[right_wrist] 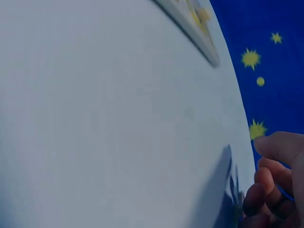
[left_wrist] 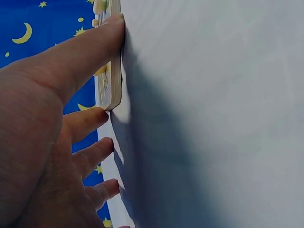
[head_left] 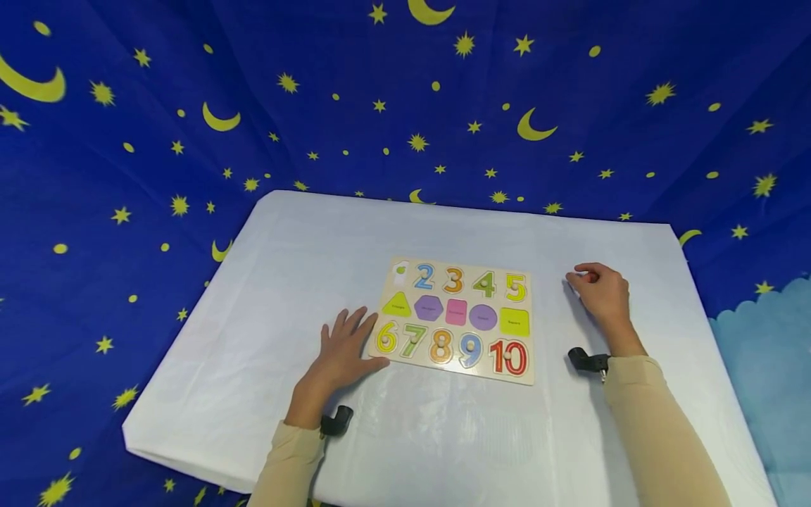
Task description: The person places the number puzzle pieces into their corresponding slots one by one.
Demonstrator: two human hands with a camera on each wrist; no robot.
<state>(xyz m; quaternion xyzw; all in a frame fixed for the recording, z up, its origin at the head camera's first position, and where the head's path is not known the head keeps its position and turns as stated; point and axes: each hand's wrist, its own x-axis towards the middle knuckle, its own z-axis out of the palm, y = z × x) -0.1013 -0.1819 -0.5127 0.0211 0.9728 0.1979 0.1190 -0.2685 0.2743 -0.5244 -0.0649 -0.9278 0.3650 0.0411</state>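
A pale wooden number puzzle board (head_left: 478, 371) lies on the white-covered table. Knobbed number pieces 2 to 10 sit in it, with a row of labelled coloured shapes between. At its top left, the slot for the 1 (head_left: 400, 272) is bare and shows a small green picture. My left hand (head_left: 342, 355) rests spread at the board's left side, thumb against its near edge; the left wrist view shows the thumb (left_wrist: 102, 40) on that edge. Off to the right, my right hand (head_left: 605, 296) hovers over the table, fingers loosely curled; no piece shows between thumb and fingers (right_wrist: 273, 178).
White cloth (head_left: 266, 282) covers the table, its far edge meeting a blue star-and-moon curtain (head_left: 355, 84). Light blue fabric (head_left: 773, 373) hangs at the right. A black wrist camera (head_left: 337, 421) is on the left wrist, another black camera (head_left: 586, 360) on the right.
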